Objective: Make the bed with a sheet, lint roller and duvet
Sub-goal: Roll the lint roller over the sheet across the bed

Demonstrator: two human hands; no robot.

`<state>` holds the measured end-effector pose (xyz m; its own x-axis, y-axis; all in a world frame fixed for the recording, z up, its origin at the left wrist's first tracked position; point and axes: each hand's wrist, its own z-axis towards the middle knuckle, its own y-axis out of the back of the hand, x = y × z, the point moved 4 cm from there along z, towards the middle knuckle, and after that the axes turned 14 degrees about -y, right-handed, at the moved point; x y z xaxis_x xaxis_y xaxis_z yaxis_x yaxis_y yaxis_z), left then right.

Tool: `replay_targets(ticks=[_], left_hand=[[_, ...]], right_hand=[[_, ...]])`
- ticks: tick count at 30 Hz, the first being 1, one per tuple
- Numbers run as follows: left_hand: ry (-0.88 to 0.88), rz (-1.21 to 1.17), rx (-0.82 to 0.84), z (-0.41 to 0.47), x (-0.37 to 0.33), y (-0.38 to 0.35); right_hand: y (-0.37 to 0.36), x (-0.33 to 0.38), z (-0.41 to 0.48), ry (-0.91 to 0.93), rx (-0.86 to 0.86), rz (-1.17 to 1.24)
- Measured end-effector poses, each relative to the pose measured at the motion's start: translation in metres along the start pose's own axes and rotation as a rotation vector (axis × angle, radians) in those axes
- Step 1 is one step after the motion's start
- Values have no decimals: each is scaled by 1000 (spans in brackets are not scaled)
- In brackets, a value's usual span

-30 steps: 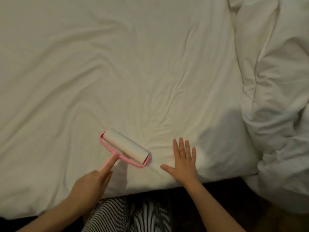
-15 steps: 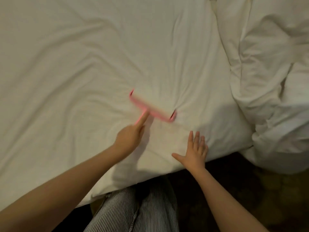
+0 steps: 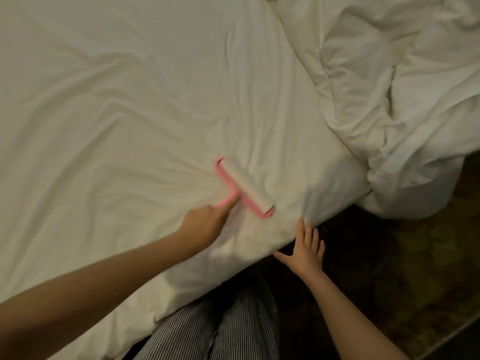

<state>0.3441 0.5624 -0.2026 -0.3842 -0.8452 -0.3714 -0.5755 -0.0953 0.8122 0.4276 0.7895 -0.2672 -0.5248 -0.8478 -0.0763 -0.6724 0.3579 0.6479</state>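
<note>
A wrinkled white sheet (image 3: 135, 105) covers the bed. On it lies a pink lint roller (image 3: 244, 188) with a white roll, pressed against the sheet near the bed's near edge. My left hand (image 3: 205, 224) is shut on its pink handle, with the index finger stretched along it. My right hand (image 3: 304, 248) is flat with fingers apart, at the bed's near edge, its fingertips touching the sheet. A rumpled white duvet (image 3: 394, 94) is bunched at the right side of the bed and hangs over the edge.
Striped trousers (image 3: 223, 331) show at the bottom, against the bed's edge. Dark patterned floor (image 3: 405, 276) lies to the right, below the duvet.
The roller went away from me over the sheet and then came back toward the near edge, turning to a steeper slant. My right hand slid back from the sheet to the bed's edge.
</note>
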Motion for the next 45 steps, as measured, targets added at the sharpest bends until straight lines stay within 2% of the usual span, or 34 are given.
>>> replay_targets(ticks=[4,6,9,11,14,17,20,23,27,30,34,37,39,45], left_hand=[[-101,-12,-42,106,-38,36],[-118,-19,-56,117,-42,34],[-139,-60,-54,52,-10,1],[-122,-98,65,-23,28,-26],[-33,-95,167,-128,74,-25],[-99,-18,101,-170,84,-8],[-120,-8,77,-141,72,-17],[-135,-1,51,-62,43,-13],[-154,61,20,28,-13,30],[-154,31,-57,36,-33,61],[-122,-76,-219,9,-41,82],[-84,-217,-302,-4,-58,102],[-103,-279,-347,-13,-80,117],[-244,-420,-450,-13,-187,155]], right_hand=[[-7,0,1,2,20,142],[-10,9,1,14,-8,235],[-19,19,-5,9,-14,286],[-24,24,-11,8,11,241],[-32,27,-18,25,60,135],[-32,35,-23,22,98,78],[-26,42,-27,-19,119,99],[-15,42,-35,-36,43,-8],[22,41,-47,-92,-35,-45],[54,39,-60,-122,-71,27],[77,40,-78,-109,-92,290],[101,37,-94,-43,-30,777],[123,31,-113,18,11,1071],[182,-18,-133,68,87,1518]])
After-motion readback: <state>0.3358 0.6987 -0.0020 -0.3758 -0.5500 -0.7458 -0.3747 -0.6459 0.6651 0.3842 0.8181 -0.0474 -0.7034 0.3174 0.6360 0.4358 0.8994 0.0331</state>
